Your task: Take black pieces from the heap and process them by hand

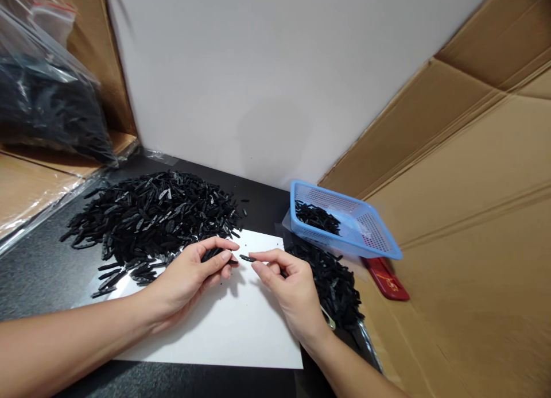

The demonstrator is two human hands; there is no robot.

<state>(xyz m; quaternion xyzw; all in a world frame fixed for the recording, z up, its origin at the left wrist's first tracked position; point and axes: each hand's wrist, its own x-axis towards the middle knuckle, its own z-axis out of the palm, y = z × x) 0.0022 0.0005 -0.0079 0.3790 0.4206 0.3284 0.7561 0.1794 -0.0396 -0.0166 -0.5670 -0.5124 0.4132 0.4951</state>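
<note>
My left hand (202,269) is closed round several slim black pieces, whose ends show between thumb and fingers. Facing it, my right hand (286,283) pinches one narrow black piece (247,258) by its end, a short way from the left fingertips. Both hands are over a white sheet (241,335) on the dark table. Beyond my left hand spreads a large heap of similar black pieces (150,214), partly over the sheet's edge. A smaller heap of black pieces (333,283) lies beyond my right wrist.
A blue perforated basket (370,231) at the right holds some black pieces. A clear bag of dark contents (47,93) sits on cardboard at the left. Beside the basket lies a red packet (387,280). A white wall and cardboard (473,243) border the table.
</note>
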